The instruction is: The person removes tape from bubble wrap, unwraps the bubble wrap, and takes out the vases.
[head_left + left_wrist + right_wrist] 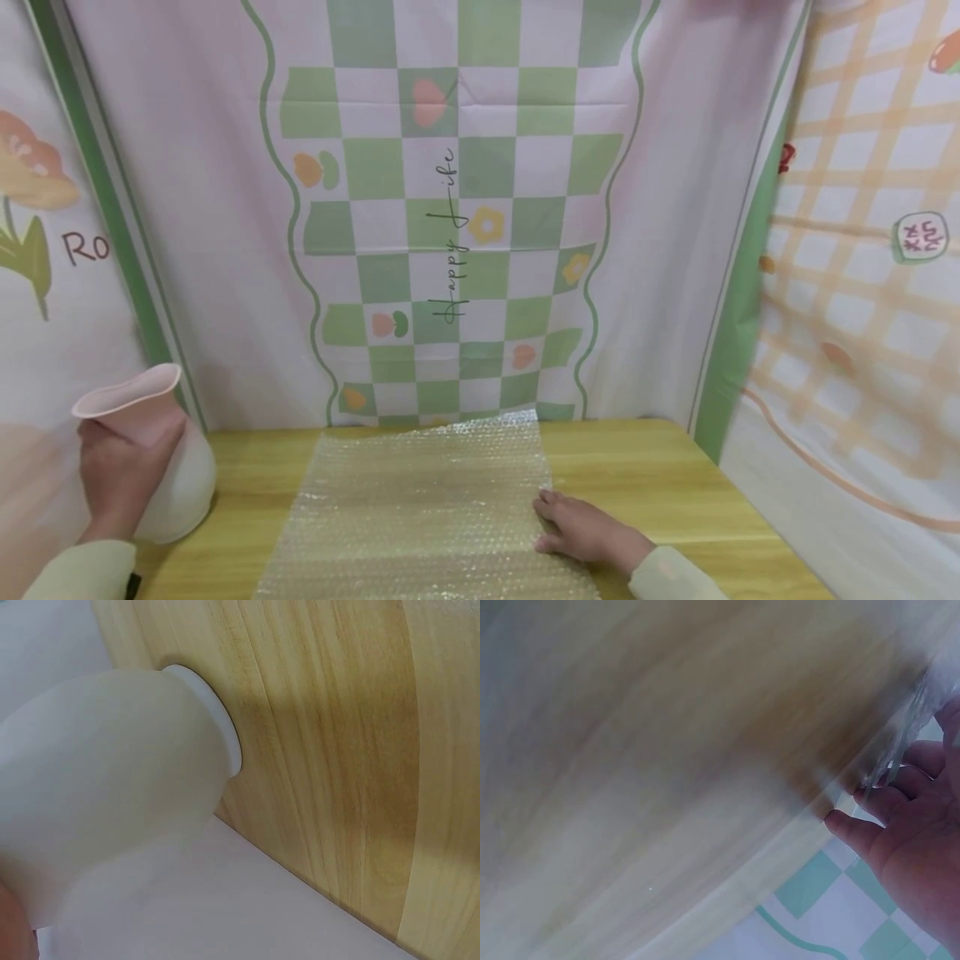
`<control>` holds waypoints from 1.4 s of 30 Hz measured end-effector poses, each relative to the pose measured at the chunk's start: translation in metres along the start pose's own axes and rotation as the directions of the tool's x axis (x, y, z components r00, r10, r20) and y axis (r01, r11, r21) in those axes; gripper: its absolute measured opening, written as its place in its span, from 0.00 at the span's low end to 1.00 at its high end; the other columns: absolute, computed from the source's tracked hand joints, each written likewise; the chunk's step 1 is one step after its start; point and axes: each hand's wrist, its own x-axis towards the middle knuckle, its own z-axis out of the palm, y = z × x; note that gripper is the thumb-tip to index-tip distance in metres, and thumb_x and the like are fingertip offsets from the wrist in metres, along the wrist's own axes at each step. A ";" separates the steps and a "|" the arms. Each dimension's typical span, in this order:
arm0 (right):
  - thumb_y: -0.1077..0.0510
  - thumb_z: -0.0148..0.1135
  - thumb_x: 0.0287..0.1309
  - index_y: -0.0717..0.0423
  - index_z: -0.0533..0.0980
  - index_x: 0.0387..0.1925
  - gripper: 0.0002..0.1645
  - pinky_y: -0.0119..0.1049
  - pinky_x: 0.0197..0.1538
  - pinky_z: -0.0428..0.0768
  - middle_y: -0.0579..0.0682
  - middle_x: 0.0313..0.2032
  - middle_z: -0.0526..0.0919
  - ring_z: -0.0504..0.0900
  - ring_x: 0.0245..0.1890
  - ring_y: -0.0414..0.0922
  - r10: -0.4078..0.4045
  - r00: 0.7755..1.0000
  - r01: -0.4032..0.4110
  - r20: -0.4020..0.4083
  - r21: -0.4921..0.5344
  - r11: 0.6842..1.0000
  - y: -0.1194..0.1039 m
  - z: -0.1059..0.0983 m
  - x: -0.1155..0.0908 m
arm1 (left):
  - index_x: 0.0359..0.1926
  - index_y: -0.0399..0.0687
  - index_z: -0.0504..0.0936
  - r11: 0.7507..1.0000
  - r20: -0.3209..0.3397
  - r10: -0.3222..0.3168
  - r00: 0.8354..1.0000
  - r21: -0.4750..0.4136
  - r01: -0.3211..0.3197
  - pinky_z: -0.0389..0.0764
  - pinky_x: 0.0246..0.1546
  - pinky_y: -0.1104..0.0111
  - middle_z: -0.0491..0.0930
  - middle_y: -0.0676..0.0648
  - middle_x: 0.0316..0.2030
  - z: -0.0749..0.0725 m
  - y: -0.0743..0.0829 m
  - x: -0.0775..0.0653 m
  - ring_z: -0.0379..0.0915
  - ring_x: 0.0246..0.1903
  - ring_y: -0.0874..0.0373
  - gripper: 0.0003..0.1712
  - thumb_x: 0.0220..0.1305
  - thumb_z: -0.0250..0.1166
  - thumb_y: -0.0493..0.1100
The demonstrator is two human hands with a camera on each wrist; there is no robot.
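Note:
At the left of the head view, my left hand (127, 467) grips the neck of a white vase (187, 492) with a pinkish, wavy rim. The vase's foot is close against the tabletop near its left edge, also seen in the left wrist view, where the vase (112, 765) hides most of the hand. A clear sheet of bubble wrap (420, 508) lies spread across the middle. My right hand (588, 529) rests at its right edge, fingers fairly straight. In the right wrist view, the hand's fingers (889, 802) touch the wrap's crinkled edge.
The wooden table (645, 483) extends to the right of the wrap. A checkered green-and-white cloth (487, 167) hangs behind it. Printed fabric (847, 317) hangs at the right, and another printed fabric panel (67, 317) at the left.

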 end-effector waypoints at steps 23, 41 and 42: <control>0.42 0.61 0.61 0.71 0.68 0.62 0.41 0.59 0.63 0.65 0.73 0.64 0.64 0.66 0.63 0.66 -0.016 1.000 0.016 -0.019 -0.001 1.000 0.004 0.004 0.001 | 0.65 0.25 0.53 0.995 0.099 -0.042 0.994 0.091 0.033 0.67 0.44 0.37 0.66 0.21 0.47 -0.013 0.007 -0.003 0.66 0.44 0.26 0.55 0.50 0.71 0.56; 0.42 0.61 0.61 0.71 0.68 0.62 0.41 0.60 0.63 0.65 0.74 0.63 0.64 0.66 0.62 0.67 -0.025 0.999 0.025 -0.026 0.004 1.000 0.004 0.004 0.000 | 0.67 0.30 0.57 0.993 -0.031 -0.114 0.993 -0.012 0.114 0.61 0.55 0.41 0.65 0.24 0.56 -0.016 0.025 -0.025 0.61 0.54 0.28 0.49 0.54 0.68 0.53; 0.42 0.61 0.61 0.71 0.67 0.63 0.41 0.60 0.63 0.65 0.74 0.63 0.64 0.66 0.62 0.67 -0.023 0.999 0.023 -0.025 0.004 1.000 0.004 0.004 0.001 | 0.66 0.30 0.58 0.993 -0.051 -0.119 0.992 -0.029 0.118 0.61 0.56 0.41 0.65 0.25 0.56 -0.015 0.026 -0.026 0.61 0.54 0.28 0.48 0.54 0.69 0.52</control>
